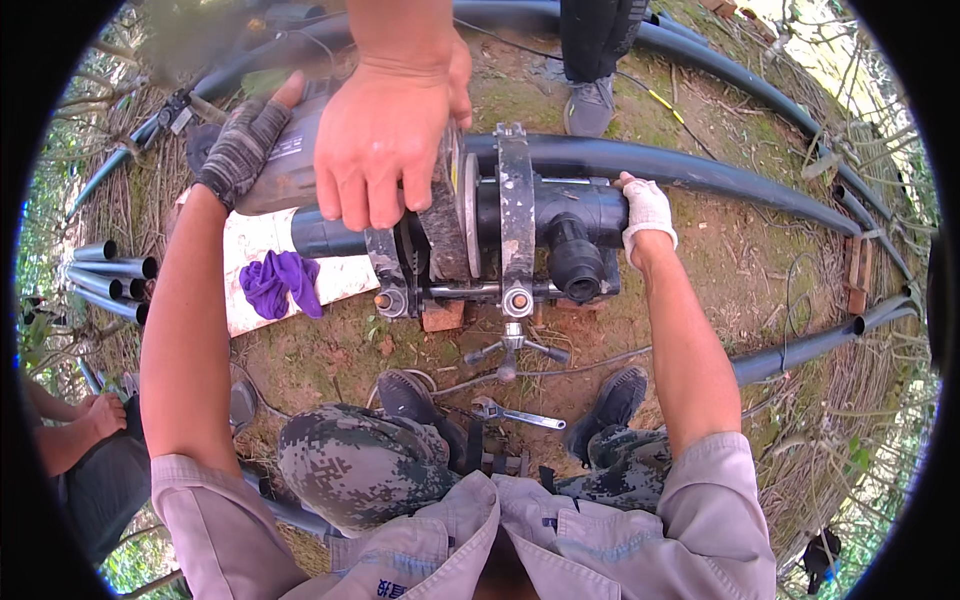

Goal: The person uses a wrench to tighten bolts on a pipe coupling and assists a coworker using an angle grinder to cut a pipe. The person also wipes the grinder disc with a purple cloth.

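Two of the person's own hands are in view, both gloved, and a third, bare hand of a co-worker comes down from the top edge. The left hand, in a dark fingerless glove, lies flat and open against the grey body of a power tool, fingers spread over its housing; its grip presses on the tool rather than wraps it. The co-worker's bare hand covers the same tool from above, just beside the left hand, fingers hanging over the front edge next to a metal disc.

The right hand, in a white glove, rests on the black pipe fitting at its right end, fingers curled over the top; how tightly this grip closes cannot be told. The fitting sits in a metal clamp frame with two upright rings, between the two hands, the tool to its left and a long black pipe running off to the right.

On the ground lie one purple rag on a pale sheet, one wrench between the person's two shoes, and a stack of pipe ends at the left. Another person's shoe stands beyond the pipe.
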`<state>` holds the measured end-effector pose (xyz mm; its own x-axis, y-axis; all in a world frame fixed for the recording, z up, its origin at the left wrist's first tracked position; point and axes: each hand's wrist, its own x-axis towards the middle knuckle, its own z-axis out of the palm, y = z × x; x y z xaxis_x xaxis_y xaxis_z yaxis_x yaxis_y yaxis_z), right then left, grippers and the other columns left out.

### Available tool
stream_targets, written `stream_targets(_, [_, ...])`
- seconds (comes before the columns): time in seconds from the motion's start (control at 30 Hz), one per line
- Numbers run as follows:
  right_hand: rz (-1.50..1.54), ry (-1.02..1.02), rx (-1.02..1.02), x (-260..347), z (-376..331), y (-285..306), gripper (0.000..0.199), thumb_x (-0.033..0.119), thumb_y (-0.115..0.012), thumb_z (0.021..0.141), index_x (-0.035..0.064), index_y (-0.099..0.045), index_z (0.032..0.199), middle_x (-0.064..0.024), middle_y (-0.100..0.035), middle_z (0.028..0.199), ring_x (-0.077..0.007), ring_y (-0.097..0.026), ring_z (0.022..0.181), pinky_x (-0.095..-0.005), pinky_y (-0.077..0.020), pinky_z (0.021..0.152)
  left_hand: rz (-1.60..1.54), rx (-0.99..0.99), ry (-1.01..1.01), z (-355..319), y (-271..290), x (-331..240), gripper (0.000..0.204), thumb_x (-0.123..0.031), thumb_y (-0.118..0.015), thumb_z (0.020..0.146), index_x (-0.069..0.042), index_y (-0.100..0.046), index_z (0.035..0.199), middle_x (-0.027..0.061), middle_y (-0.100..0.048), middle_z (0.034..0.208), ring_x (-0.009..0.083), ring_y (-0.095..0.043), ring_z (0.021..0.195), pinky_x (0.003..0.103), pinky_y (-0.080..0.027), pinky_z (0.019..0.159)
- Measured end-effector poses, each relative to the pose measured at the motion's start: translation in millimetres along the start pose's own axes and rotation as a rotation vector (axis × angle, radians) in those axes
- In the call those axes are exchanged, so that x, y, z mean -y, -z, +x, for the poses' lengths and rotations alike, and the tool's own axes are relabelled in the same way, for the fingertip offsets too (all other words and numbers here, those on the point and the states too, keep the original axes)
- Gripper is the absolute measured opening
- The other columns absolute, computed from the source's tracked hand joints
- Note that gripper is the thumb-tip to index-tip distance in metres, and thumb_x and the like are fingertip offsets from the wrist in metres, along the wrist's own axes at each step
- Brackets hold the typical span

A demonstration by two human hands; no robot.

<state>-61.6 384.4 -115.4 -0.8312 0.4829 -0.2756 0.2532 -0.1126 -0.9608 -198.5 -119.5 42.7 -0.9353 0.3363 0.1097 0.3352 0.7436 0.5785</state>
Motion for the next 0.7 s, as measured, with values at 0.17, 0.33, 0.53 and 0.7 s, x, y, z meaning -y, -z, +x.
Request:
stream_targets(0.17, [0.032,-0.153,-0.001,6.4,2.0,8.7,0.020,0.028,-0.067,0.091,0.0110,-0.070,0.103,-0.0058,-0.066,0.102,-0.0210,-0.056,0.096,-0.0365,-0.0415,0.093,-0.101,-0.021,0.368,-7.1,-2.5,-75.6,0.073,-0.064,-0.053,0.095,0.001,-0.066,0.126,0.0179,-0.068,0.116,0.0236,-0.060,0.113,0.033,-0.040,0.104])
stream_targets(0.33, [-0.008,-0.043,0.040,0.0,0.7,2.9,0.023,0.029,-0.064,0.092,0.0090,-0.072,0.099,-0.0057,-0.066,0.104,-0.0214,-0.055,0.099,-0.0365,-0.0393,0.096,-0.134,-0.073,0.330,-9.0,-5.1,-59.4,0.071,-0.065,-0.050,0.097,-0.001,-0.068,0.120,0.0159,-0.070,0.110,0.0240,-0.063,0.101,0.034,-0.044,0.099])
stream_targets(0.53, [-0.086,-0.078,0.036,-7.4,14.1,9.0,0.026,0.028,-0.061,0.093,0.0073,-0.070,0.106,-0.0063,-0.066,0.106,-0.0213,-0.056,0.100,-0.0361,-0.0415,0.094,0.177,-0.039,0.246,-7.9,1.5,-71.3,0.072,-0.063,-0.043,0.099,0.001,-0.062,0.127,0.0249,-0.066,0.119,0.0356,-0.062,0.114,0.040,-0.043,0.102])
stream_targets(0.7, [-0.172,-0.232,0.080,14.3,9.4,12.7,0.057,0.051,-0.059,0.097,0.0073,-0.061,0.133,-0.0118,-0.058,0.135,-0.0248,-0.054,0.119,-0.0362,-0.0386,0.105,0.083,-0.009,0.311,-14.8,2.5,-87.2,0.080,-0.070,-0.036,0.097,-0.001,-0.066,0.123,0.0255,-0.067,0.118,0.0343,-0.063,0.113,0.040,-0.042,0.103])
